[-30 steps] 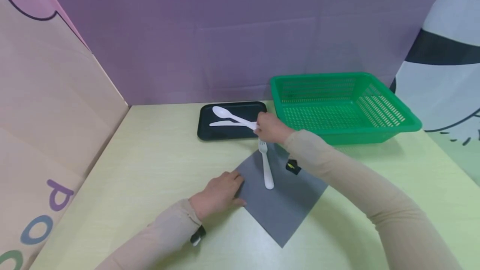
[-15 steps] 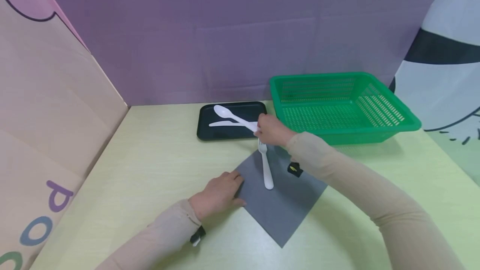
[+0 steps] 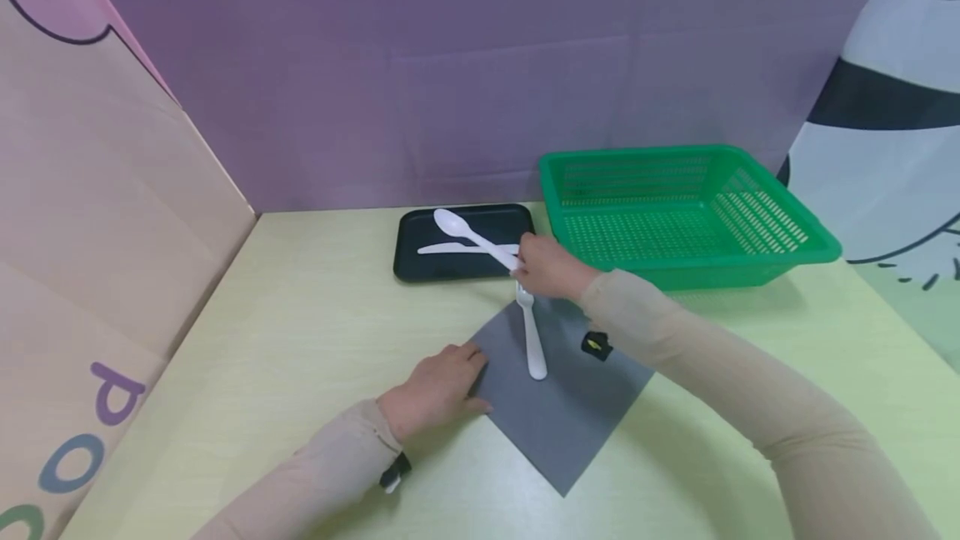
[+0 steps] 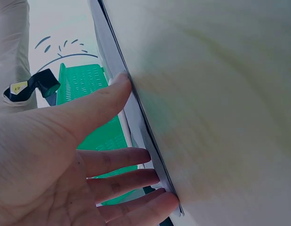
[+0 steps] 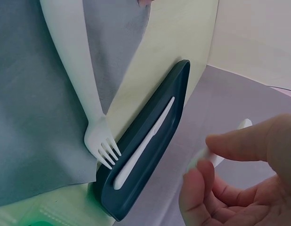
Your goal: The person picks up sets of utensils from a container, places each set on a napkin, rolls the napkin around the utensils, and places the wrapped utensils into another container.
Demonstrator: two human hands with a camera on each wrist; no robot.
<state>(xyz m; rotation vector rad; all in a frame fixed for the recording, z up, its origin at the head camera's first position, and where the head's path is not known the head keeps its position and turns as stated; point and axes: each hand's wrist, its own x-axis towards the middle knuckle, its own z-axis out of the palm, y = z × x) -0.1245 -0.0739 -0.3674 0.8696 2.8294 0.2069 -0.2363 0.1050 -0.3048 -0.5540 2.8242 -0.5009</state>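
Note:
A white plastic spoon [image 3: 453,223] is pinched by its handle in my right hand [image 3: 553,265], held over the front right of a black tray [image 3: 408,265]. On that tray lies a white knife [image 5: 148,139]. A white fork [image 3: 534,344] rests on a dark grey napkin [image 3: 566,423], tines toward the tray. My left hand [image 3: 437,388] touches the napkin's left corner. The left wrist view shows that hand's fingers [image 4: 122,183] fairly straight, their tips at the napkin's edge. In the right wrist view, thumb and fingers cover part of the spoon handle.
A green mesh basket [image 3: 693,265] stands at the back right, beside the tray. A purple backdrop [image 3: 405,82] rises behind the table [image 3: 300,332]. Printed panels flank both sides.
The right hand has drifted slightly right and toward me, carrying the spoon with it. My left hand, the fork, the napkin and the knife stay put.

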